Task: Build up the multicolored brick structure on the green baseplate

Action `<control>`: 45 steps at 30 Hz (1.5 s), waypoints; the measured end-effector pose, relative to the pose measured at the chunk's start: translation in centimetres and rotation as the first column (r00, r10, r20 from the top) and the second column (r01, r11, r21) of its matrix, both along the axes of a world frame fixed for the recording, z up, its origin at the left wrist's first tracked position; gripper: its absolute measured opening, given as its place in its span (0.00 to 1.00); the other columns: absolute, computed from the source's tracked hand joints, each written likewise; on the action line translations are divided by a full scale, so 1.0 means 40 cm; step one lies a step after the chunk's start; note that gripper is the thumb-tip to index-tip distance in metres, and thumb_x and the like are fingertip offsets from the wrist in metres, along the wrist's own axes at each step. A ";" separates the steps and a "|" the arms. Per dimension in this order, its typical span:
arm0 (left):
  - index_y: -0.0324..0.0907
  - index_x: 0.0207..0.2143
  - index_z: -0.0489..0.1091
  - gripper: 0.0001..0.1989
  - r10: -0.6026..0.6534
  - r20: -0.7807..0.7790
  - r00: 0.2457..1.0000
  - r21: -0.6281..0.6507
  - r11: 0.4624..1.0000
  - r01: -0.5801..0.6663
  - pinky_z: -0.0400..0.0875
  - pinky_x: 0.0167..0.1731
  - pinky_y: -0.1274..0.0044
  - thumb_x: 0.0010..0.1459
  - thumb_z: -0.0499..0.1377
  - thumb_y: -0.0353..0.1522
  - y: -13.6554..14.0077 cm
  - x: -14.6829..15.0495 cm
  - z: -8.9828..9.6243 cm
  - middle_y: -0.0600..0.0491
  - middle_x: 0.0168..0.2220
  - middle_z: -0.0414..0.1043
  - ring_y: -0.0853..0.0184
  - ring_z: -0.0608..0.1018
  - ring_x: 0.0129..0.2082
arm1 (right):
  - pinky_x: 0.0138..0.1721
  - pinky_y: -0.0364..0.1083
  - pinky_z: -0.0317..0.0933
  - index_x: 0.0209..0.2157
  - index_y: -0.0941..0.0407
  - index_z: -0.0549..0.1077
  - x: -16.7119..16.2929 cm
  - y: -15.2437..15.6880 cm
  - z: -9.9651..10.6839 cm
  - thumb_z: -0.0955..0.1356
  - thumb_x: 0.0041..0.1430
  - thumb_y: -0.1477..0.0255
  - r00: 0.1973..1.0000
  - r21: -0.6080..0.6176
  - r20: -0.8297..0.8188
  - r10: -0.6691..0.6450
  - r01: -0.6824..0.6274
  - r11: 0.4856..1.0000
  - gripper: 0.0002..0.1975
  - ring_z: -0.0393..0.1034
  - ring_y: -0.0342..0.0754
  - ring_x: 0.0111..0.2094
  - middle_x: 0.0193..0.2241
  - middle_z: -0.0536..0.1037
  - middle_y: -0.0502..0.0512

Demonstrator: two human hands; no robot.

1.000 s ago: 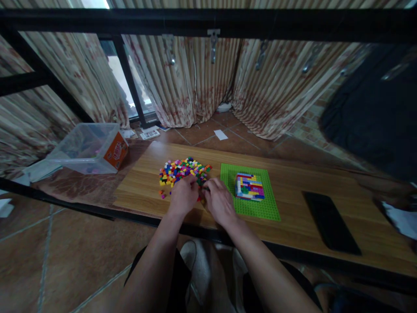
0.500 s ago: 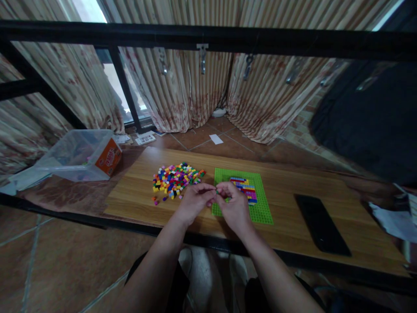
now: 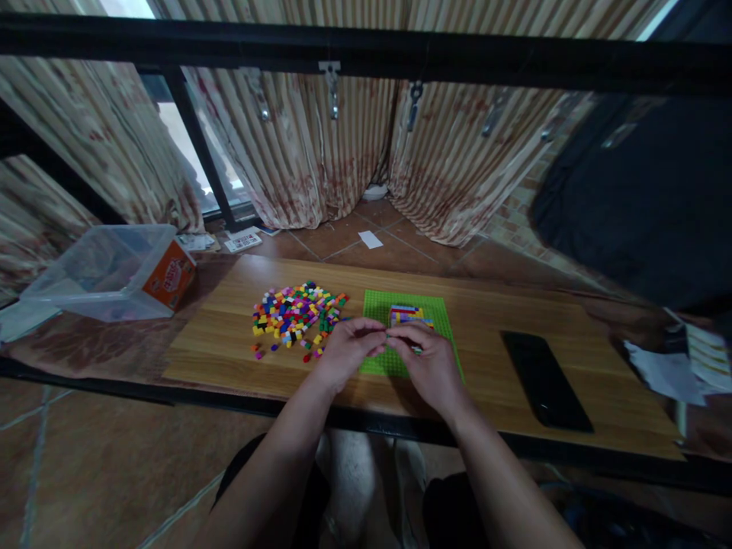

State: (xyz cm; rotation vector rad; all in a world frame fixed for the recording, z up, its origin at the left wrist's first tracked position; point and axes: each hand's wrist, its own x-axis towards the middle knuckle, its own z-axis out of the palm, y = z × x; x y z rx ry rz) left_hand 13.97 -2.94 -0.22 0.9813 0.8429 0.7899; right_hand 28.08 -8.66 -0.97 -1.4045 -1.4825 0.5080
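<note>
My left hand [image 3: 348,352] and my right hand [image 3: 428,360] meet fingertip to fingertip above the near-left part of a green studded baseplate [image 3: 374,303]. Both are closed in a pinch on a tiny toy brick [image 3: 388,333], which looks green and is mostly covered by the fingers. On the plate, rows of coloured bricks [image 3: 407,311] are built up in red, yellow and blue; my right hand hides their nearer part. Just left of my left hand lies a loose pile of small toy bricks [image 3: 294,309] in many colours.
A black phone-like slab [image 3: 546,381] lies on the wooden board [image 3: 480,320] to the right. At far left stands a clear plastic box [image 3: 108,286] with an orange label. Papers [image 3: 666,374] lie at the right end. A black bar [image 3: 366,46] with metal clips crosses above.
The view has shifted a little, so the table sits further left. My right hand has turned and now covers more of the built bricks. Both hands stay together at the fingertips.
</note>
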 end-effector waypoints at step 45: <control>0.40 0.46 0.77 0.17 0.006 -0.650 0.760 0.436 0.822 0.367 0.69 0.36 0.76 0.58 0.54 0.31 -0.014 0.019 -0.050 0.51 0.37 0.80 0.65 0.77 0.34 | 0.54 0.59 0.59 0.29 0.51 0.79 0.104 0.044 -0.083 0.71 0.51 0.68 0.971 -0.067 0.072 -0.226 0.231 0.971 0.04 0.69 0.55 0.49 0.44 0.75 0.56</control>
